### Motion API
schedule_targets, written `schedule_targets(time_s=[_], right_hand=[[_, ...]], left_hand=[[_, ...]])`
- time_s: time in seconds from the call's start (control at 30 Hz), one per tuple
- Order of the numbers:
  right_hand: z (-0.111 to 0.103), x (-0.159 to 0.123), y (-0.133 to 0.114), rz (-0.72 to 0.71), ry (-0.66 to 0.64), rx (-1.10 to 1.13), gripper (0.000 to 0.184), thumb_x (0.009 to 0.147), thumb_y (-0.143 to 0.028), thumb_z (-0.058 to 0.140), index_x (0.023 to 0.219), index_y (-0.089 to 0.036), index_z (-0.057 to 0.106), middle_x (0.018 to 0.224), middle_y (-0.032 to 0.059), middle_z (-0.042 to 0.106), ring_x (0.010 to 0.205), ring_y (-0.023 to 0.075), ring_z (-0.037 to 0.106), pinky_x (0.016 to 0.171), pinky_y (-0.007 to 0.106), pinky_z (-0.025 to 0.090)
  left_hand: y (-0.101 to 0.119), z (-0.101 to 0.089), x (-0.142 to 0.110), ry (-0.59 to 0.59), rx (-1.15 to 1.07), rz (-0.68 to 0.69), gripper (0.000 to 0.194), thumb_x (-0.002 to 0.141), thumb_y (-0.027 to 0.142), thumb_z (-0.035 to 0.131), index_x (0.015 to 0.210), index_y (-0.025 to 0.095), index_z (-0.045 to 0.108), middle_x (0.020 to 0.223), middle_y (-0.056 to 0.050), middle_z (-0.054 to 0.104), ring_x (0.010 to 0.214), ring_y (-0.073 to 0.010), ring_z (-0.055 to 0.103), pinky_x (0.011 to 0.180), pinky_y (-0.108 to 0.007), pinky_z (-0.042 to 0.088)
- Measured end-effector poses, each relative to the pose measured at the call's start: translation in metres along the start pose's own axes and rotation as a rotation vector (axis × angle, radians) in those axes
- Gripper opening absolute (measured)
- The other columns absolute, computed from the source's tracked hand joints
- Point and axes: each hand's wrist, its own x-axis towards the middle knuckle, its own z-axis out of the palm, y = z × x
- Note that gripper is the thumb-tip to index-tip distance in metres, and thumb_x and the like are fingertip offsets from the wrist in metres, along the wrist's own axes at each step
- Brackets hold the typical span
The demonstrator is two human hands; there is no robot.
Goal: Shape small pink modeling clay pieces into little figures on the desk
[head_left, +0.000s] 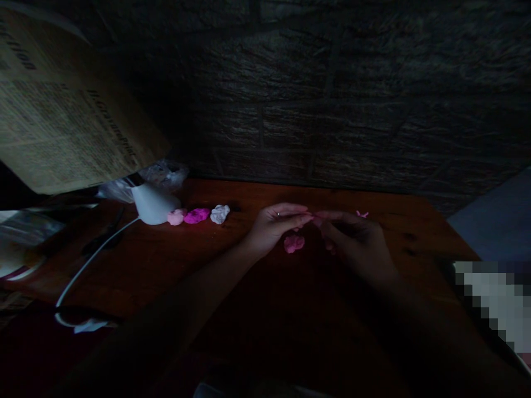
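In dim light, my left hand and my right hand meet above the wooden table, fingertips pinched together. Between them is a small thin piece of pink modelling clay; fingers partly cover it. Just below my left fingertips lies a larger pink clay lump. Beyond my right hand rests a small branched pink clay piece. To the left, a light pink lump, a magenta lump and a white lump sit in a row.
A lamp with a white base and newspaper-print shade stands at the left, its white cable running down over the table. Crumpled clear plastic lies behind it. A dark brick-patterned wall borders the back.
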Motion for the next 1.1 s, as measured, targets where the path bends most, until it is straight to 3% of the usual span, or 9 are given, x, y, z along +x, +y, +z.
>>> schedule_targets(time_s=[0.17, 0.33, 0.47, 0.63, 0.77, 0.93, 1.1], right_hand=[[-0.0033, -0.0001, 0.0019, 0.004, -0.028, -0.036, 0.031, 0.081, -0.048, 0.081, 0.092, -0.018, 0.081, 0.062, -0.0005, 0.064, 0.049, 0.0098, 0.054, 0.045, 0.023, 0.046], [-0.0043, -0.0004, 0.0012, -0.057, -0.036, -0.114, 0.031, 0.083, -0.048, 0.079, 0.091, -0.017, 0.079, 0.065, 0.0008, 0.065, 0.049, 0.0100, 0.055, 0.045, 0.023, 0.046], [-0.0033, -0.0023, 0.0017, -0.124, -0.057, -0.195, 0.025, 0.090, -0.042, 0.072, 0.094, -0.017, 0.078, 0.064, 0.0003, 0.064, 0.050, 0.0102, 0.055, 0.046, 0.022, 0.048], [-0.0033, -0.0031, 0.0018, -0.178, -0.055, -0.234, 0.023, 0.092, -0.040, 0.071, 0.098, -0.018, 0.076, 0.066, 0.0004, 0.065, 0.052, 0.0114, 0.059, 0.048, 0.023, 0.050], [-0.0027, -0.0023, 0.0004, -0.131, -0.072, -0.195, 0.027, 0.090, -0.042, 0.073, 0.100, -0.017, 0.077, 0.072, 0.0019, 0.069, 0.053, 0.0111, 0.060, 0.048, 0.022, 0.051], [-0.0028, -0.0023, -0.0016, -0.028, -0.061, -0.120, 0.031, 0.085, -0.044, 0.079, 0.101, -0.017, 0.079, 0.062, -0.0014, 0.064, 0.051, 0.0108, 0.059, 0.047, 0.022, 0.049], [-0.0047, -0.0014, -0.0003, 0.010, -0.045, -0.098, 0.033, 0.083, -0.047, 0.079, 0.098, -0.018, 0.081, 0.061, -0.0004, 0.065, 0.050, 0.0105, 0.057, 0.047, 0.023, 0.048]], left_hand=[[0.0010, 0.0016, -0.0006, 0.013, -0.015, -0.005, 0.033, 0.057, 0.026, 0.094, 0.084, 0.017, 0.078, 0.082, -0.003, 0.078, 0.067, -0.0087, 0.065, 0.063, -0.021, 0.050], [-0.0015, -0.0006, -0.0004, -0.018, 0.010, -0.050, 0.028, 0.069, 0.030, 0.089, 0.090, 0.016, 0.077, 0.084, -0.004, 0.075, 0.067, -0.0080, 0.064, 0.063, -0.021, 0.051], [-0.0006, -0.0014, -0.0021, -0.103, 0.036, -0.139, 0.032, 0.078, 0.043, 0.082, 0.088, 0.014, 0.073, 0.070, 0.000, 0.065, 0.051, -0.0072, 0.059, 0.047, -0.021, 0.044], [-0.0010, -0.0029, -0.0023, -0.166, 0.032, -0.130, 0.037, 0.073, 0.039, 0.087, 0.097, 0.014, 0.074, 0.069, 0.000, 0.068, 0.043, -0.0067, 0.054, 0.043, -0.023, 0.043], [-0.0023, -0.0047, -0.0014, -0.131, 0.069, -0.084, 0.033, 0.074, 0.035, 0.087, 0.097, 0.013, 0.076, 0.070, -0.002, 0.071, 0.046, -0.0070, 0.057, 0.045, -0.022, 0.043], [-0.0011, -0.0059, -0.0027, -0.096, 0.099, -0.028, 0.032, 0.069, 0.029, 0.089, 0.094, 0.015, 0.076, 0.084, -0.004, 0.077, 0.058, -0.0083, 0.064, 0.055, -0.023, 0.049], [0.0014, -0.0051, -0.0035, -0.064, 0.129, -0.007, 0.029, 0.066, 0.030, 0.090, 0.088, 0.016, 0.076, 0.084, -0.004, 0.078, 0.063, -0.0096, 0.066, 0.059, -0.024, 0.051]])
